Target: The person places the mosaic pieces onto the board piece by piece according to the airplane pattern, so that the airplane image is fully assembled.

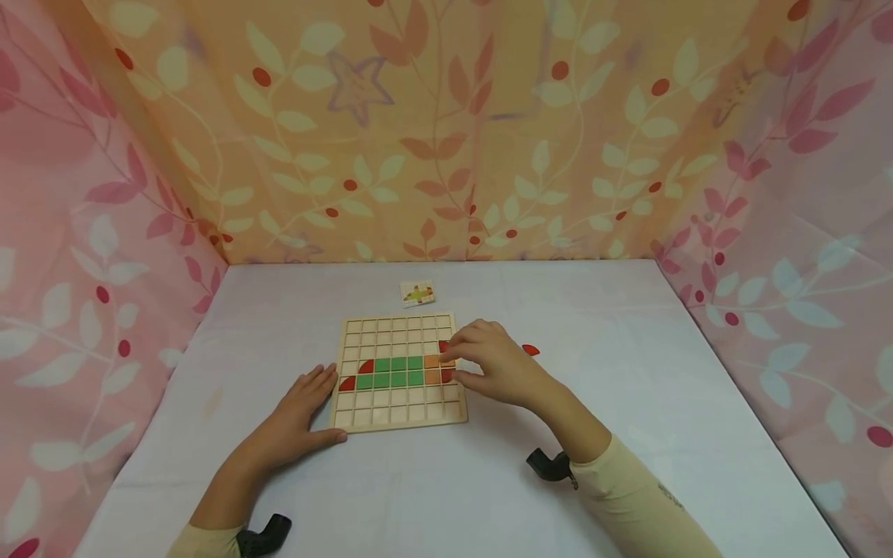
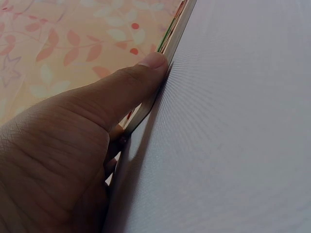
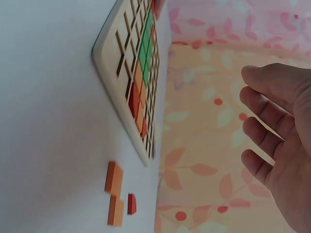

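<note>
A wooden grid board (image 1: 391, 418) lies flat on the table. Across its middle two rows run green square tiles (image 1: 398, 379), orange square tiles (image 1: 432, 377) and red rounded tiles (image 1: 347, 384). My left hand (image 1: 296, 418) rests at the board's near left corner, fingers extended along the left side. The thumb (image 2: 153, 60) presses against the front edge. Above the board's right edge hovers my right hand (image 1: 498, 364), partly covering the orange and red tiles there. Its fingers bend loosely, and the right wrist view shows nothing between them.
A small picture card (image 1: 418, 293) lies behind the board. Right of the board is a loose red piece (image 1: 531, 349). Two loose orange blocks (image 3: 114, 178) sit near it in the right wrist view. Patterned curtains (image 1: 446, 132) enclose the table's back and sides.
</note>
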Demonstrator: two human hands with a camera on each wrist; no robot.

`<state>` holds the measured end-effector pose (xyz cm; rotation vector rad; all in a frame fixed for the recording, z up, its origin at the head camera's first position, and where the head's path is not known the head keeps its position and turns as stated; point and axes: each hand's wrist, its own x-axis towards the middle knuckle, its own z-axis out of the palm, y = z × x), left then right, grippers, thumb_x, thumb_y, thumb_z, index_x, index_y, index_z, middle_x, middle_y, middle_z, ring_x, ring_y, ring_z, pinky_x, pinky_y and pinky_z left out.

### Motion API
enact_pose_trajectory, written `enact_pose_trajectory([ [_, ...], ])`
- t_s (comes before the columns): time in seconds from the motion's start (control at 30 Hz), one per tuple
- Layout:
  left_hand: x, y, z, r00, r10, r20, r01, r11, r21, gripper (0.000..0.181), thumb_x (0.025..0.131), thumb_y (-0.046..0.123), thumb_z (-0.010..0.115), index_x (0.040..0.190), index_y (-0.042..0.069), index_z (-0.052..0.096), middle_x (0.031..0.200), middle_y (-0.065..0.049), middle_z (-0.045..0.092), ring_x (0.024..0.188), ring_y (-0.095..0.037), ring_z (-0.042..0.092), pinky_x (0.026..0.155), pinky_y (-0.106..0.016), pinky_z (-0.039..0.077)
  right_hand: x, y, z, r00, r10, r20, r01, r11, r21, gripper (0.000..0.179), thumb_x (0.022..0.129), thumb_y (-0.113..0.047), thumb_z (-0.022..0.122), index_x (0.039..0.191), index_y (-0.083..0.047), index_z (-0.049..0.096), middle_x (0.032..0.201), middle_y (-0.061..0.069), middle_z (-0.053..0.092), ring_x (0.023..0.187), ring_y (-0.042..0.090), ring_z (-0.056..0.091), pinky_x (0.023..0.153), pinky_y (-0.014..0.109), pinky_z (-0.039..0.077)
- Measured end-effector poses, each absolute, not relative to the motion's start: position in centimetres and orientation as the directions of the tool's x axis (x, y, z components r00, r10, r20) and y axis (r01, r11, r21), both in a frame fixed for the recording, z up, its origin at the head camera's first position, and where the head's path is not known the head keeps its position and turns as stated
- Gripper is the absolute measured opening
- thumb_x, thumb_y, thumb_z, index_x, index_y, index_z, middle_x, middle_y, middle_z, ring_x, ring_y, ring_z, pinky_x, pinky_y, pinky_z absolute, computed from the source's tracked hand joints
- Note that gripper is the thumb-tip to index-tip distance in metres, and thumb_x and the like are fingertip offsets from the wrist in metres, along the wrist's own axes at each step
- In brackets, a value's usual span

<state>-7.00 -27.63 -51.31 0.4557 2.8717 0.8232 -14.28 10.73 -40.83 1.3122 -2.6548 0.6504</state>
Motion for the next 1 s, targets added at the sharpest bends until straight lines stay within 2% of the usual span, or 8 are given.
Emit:
enact_pose_trajectory([
  [0.27, -7.1, -27.6, -51.3, -0.948, 0.317, -0.034, 0.254, 0.813, 0.523, 0.115, 0.076, 0.065, 0.080, 0.162, 0.009, 0.029, 0.171, -0.007, 0.022, 0.159, -0.033, 0.010, 0.129, -0.048, 0.008, -14.8, 13.3, -41.9, -0.696, -0.677, 0.239, -0.711, 0.603, -0.362, 0.026, 0.088, -0.019, 0.080, 0.114, -0.020, 0.079, 0.113, -0.010, 0.067, 0.116, 0.014, 0.054, 0.109, 0.042, 0.039],
  [0.5, -7.1, -27.5, -51.2, -0.948, 0.317, -0.040, 0.250, 0.814, 0.524, 0.115, 0.076, 0.064, 0.081, 0.162, 0.009, 0.029, 0.171, -0.006, 0.023, 0.159, -0.032, 0.010, 0.129, -0.051, 0.010, -15.4, 14.8, -43.1, -0.756, -0.629, 0.185, -0.639, 0.646, -0.418, 0.027, 0.087, -0.021, 0.082, 0.114, -0.018, 0.079, 0.113, -0.008, 0.068, 0.118, 0.016, 0.053, 0.109, 0.045, 0.040],
  [0.7, -7.1, -27.4, -51.2, -0.949, 0.312, -0.046, 0.243, 0.816, 0.524, 0.115, 0.075, 0.064, 0.082, 0.162, 0.010, 0.029, 0.171, -0.006, 0.023, 0.159, -0.033, 0.010, 0.127, -0.056, 0.013, -15.7, 15.4, -43.9, -0.774, -0.610, 0.168, -0.614, 0.661, -0.431, 0.029, 0.087, -0.022, 0.084, 0.115, -0.016, 0.079, 0.112, -0.004, 0.069, 0.115, 0.020, 0.054, 0.104, 0.048, 0.041],
  [1.0, -7.1, -27.5, -51.3, -0.950, 0.309, -0.046, 0.241, 0.818, 0.522, 0.116, 0.075, 0.064, 0.082, 0.162, 0.010, 0.029, 0.171, -0.007, 0.023, 0.159, -0.033, 0.010, 0.128, -0.052, 0.011, -16.4, 15.7, -45.5, -0.786, -0.604, 0.132, -0.595, 0.681, -0.427, 0.029, 0.085, -0.022, 0.084, 0.113, -0.017, 0.079, 0.111, -0.004, 0.070, 0.112, 0.021, 0.056, 0.100, 0.049, 0.043],
])
